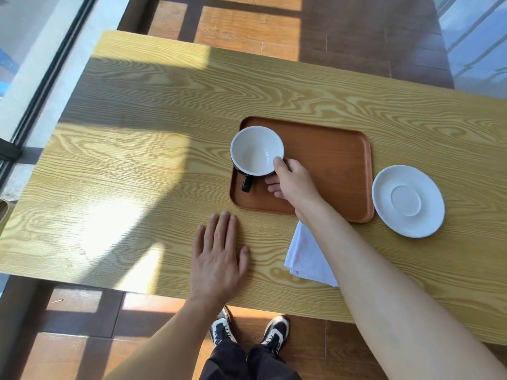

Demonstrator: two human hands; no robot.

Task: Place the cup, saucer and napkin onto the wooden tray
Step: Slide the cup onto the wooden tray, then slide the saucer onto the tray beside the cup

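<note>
Gripping the cup (256,150) by its rim with thumb on top and fingers underneath, the right hand (295,185) is holding it at the left end of the wooden tray (329,171), while the left hand (218,256) is lying flat and spread on the table (137,160), holding nothing. Judging by the layout, the saucer (408,201) is sitting just right of the tray, nearer the right hand, and the napkin (307,256) is lying near, partly under that forearm, its long axis running near-to-far.
</note>
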